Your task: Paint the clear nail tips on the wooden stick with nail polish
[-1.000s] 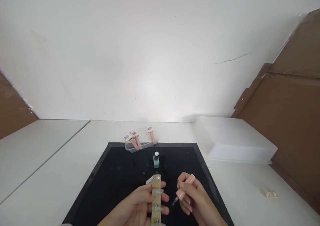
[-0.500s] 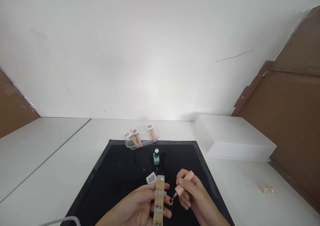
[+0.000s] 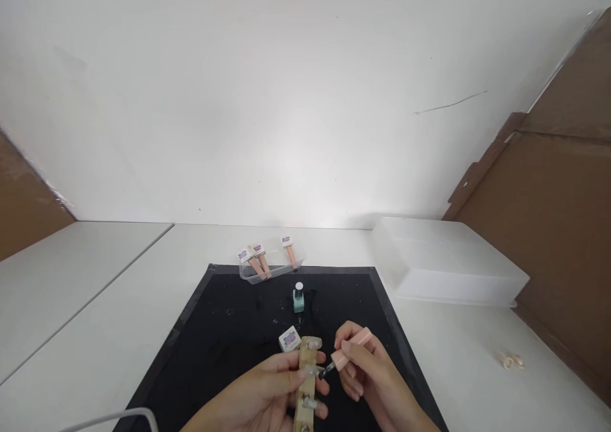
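Observation:
My left hand (image 3: pixel 267 387) is closed around a narrow wooden strip (image 3: pixel 306 390) that carries several clear false nails (image 3: pixel 312 370) sticking out to the right. Between the fingers of my right hand (image 3: pixel 370 368) is the pink cap of a nail polish brush (image 3: pixel 351 349). Its dark tip is at the end of one of the middle nails, and seems to touch it. Just beyond the strip sits a white square bottle (image 3: pixel 289 339) with a purple label. Farther back, a teal nail polish bottle (image 3: pixel 298 299) with a black and white cap stands upright.
A clear tray (image 3: pixel 252 279) with several pink-capped bottles lies at the back of the black mat (image 3: pixel 229 330). To the right are an upturned white bin (image 3: pixel 453 266) and small beige rings (image 3: pixel 510 360). A white cable (image 3: pixel 128 413) curves at lower left. Cardboard (image 3: pixel 548 228) borders the right side.
The brush tip has moved slightly up and left, from beside a fingertip to the end of a nail. My left hand has turned the strip, so the nails point more to the right.

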The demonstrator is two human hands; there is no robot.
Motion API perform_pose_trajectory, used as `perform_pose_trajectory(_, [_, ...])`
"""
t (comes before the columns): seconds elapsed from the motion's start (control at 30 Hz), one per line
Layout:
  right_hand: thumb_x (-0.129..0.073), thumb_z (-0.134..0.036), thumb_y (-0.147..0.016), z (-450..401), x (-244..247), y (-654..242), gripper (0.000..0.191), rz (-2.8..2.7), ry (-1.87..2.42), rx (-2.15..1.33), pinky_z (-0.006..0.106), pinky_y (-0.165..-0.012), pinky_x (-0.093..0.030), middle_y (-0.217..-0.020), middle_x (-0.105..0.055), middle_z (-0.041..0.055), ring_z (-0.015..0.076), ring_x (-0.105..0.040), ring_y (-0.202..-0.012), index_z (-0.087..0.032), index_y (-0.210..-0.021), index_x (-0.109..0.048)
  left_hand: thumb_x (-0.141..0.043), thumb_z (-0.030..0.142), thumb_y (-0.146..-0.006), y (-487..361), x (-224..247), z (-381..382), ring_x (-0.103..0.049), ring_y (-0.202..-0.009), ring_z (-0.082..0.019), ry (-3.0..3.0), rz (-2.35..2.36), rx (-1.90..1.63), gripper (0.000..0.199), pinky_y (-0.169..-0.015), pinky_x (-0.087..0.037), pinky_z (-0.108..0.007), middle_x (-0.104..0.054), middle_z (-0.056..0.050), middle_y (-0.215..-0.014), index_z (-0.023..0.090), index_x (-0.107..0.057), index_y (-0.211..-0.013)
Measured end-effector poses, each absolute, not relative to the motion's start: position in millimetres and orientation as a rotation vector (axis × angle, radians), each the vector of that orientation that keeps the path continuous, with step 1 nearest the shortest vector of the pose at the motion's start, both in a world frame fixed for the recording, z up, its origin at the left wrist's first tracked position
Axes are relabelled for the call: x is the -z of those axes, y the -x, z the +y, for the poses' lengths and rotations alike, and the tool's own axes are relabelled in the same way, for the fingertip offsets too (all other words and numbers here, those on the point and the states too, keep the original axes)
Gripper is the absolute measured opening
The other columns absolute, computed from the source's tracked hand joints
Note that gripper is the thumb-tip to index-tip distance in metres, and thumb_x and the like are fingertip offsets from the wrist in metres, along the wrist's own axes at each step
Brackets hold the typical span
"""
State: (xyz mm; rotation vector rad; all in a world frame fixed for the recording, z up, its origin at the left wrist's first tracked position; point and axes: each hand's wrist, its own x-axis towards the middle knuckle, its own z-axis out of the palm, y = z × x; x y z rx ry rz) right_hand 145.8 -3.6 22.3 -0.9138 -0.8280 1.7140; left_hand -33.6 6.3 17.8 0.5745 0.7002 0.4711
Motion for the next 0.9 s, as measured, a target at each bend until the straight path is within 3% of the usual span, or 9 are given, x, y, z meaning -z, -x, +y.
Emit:
perform_pose_trajectory(0.6, [-0.066, -0.040, -0.071, -3.3, -23.7, -147.5, 0.027, -0.877, 0.921, -1.658, 0.019, -0.039, -0.024, -0.051, -0.040, -0.0071, 0.0046, -0.026, -0.038, -0.016, -0.070, -0.056, -0.060, 0.023, -0.074, 35.9, -15.0, 10.4, -0.062, -0.080, -0.017, -0.573, 0.712, -0.492, 0.029, -0.072, -0.041, -0.034, -0.059, -0.002, -0.083, 0.017, -0.050, -0.100])
perform_pose_trajectory(0.9, [-0.066, -0.036, -0.072, -1.4, -22.5, -146.3, 0.022, -0.901, 0.921, -1.635, 0.020, -0.039, -0.023, -0.045, -0.033, -0.0082, 0.0063, -0.026, -0.037, -0.016, -0.067, -0.057, -0.058, 0.023, -0.075, 36.5, -10.8, 13.1, -0.061, -0.080, -0.017, -0.585, 0.710, -0.507, 0.027, -0.071, -0.042, -0.035, -0.059, -0.001, -0.083, 0.018, -0.050, -0.100])
